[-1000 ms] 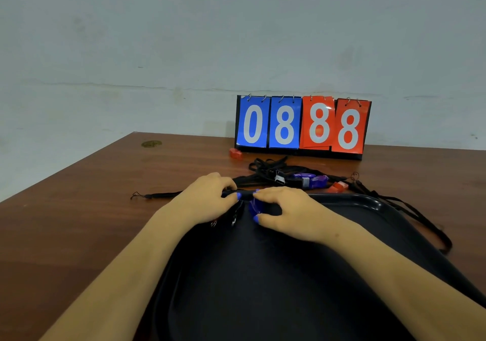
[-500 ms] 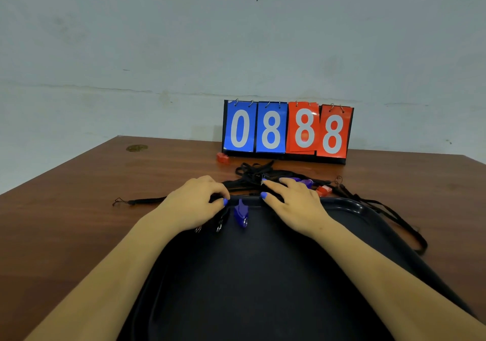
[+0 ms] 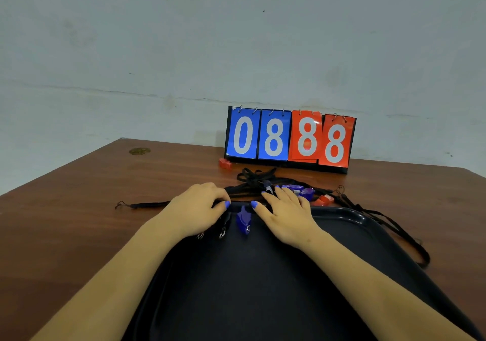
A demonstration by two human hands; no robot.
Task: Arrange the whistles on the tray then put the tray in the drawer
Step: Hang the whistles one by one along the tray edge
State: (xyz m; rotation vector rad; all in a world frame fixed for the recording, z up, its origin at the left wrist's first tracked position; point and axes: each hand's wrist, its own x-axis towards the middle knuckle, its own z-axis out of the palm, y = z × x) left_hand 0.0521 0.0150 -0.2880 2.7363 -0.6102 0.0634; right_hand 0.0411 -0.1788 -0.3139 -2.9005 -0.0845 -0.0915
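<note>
A black tray (image 3: 352,215) lies on the wooden table close to me. On its far end lies a blue whistle (image 3: 243,221), between my two hands. My left hand (image 3: 197,209) sits curled at the tray's far rim, thumb and fingers pinching a black lanyard (image 3: 147,205) that trails off to the left; two metal clips (image 3: 222,233) show under it. My right hand (image 3: 285,214) reaches over the rim with straight fingers onto a tangle of lanyards (image 3: 252,180). Purple whistles (image 3: 299,191) and a red whistle (image 3: 324,200) lie in that tangle.
A flip scoreboard (image 3: 289,139) reading 0888 stands at the back by the wall, with another red whistle (image 3: 224,163) at its left foot. A lanyard loop (image 3: 405,235) runs along the tray's right side. Bare table (image 3: 79,209) lies to the left.
My right hand has let go of the blue whistle, which now lies on the tray, and has moved forward over the rim to the lanyard pile. My left hand stayed at the rim.
</note>
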